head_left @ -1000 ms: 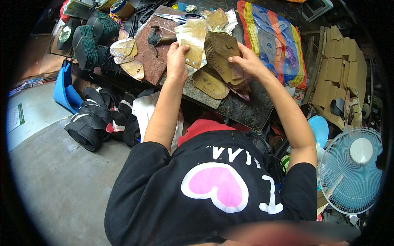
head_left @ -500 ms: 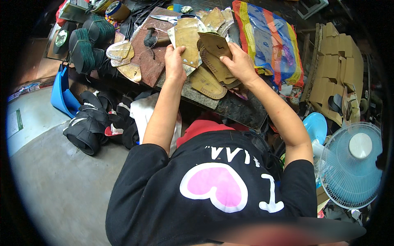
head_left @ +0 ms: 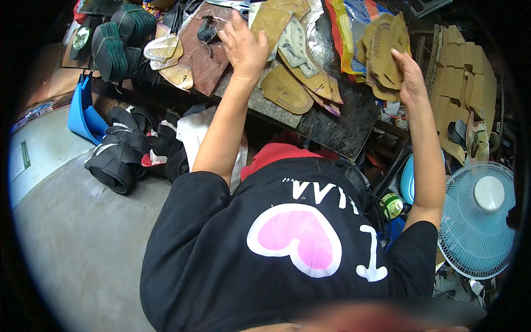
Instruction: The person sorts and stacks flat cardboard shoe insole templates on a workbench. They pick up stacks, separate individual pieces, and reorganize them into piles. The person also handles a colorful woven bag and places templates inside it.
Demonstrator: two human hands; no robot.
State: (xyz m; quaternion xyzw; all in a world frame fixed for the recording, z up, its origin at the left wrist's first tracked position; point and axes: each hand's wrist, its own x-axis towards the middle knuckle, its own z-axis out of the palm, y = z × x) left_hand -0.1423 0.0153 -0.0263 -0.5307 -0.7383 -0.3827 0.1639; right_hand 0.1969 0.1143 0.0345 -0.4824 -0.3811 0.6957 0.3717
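Note:
My right hand is closed on a stack of brown cardboard shoe patterns, held over the right end of the workbench by a coloured woven sheet. Raised over the bench, my left hand has its fingers apart and nothing in it. Just right of it lies a tall tan pattern. Whitish pattern pieces with markings rest beside that one, partly over others. Closer to the bench's front edge is a rounded tan pattern.
Scissors and a reddish-brown board are left of the patterns. Black rolls tied with green cord stand at the far left. A blue fan and cardboard boxes are on the right; black pieces pile below.
My right hand has carried the pattern stack rightward, uncovering whitish pieces on the bench. My left hand has let go of the tan pattern and lifted with its fingers spread.

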